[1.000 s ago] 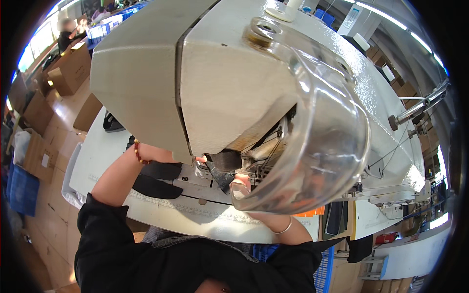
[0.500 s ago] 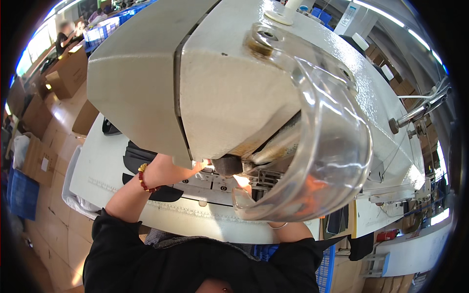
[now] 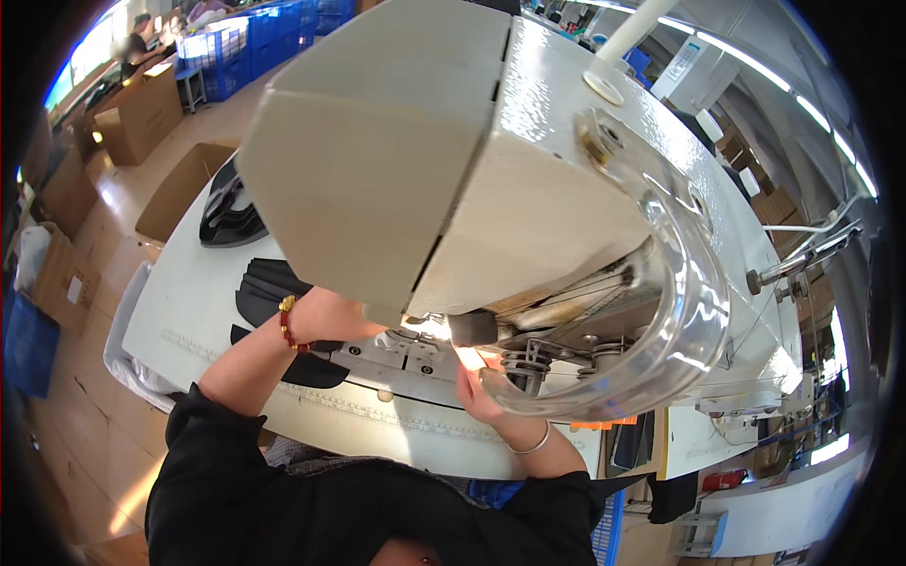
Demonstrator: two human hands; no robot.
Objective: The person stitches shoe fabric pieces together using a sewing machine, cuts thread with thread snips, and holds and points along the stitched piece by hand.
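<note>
White surface (image 3: 175, 292): the left hand (image 3: 342, 317) and right hand (image 3: 479, 389) flanked a sewing machine's (image 3: 377, 141) stitching spot.
The left hand was nearer the black fabric pieces (image 3: 316, 374), which showed on either side of its wrist, the lowest one's long axis running left to right, slanting bodyward. The right hand was well apart from them, beside the clear guard (image 3: 698, 321). Fingertips were hidden or glare-blurred; whether either hand held anything could not be told.
</note>
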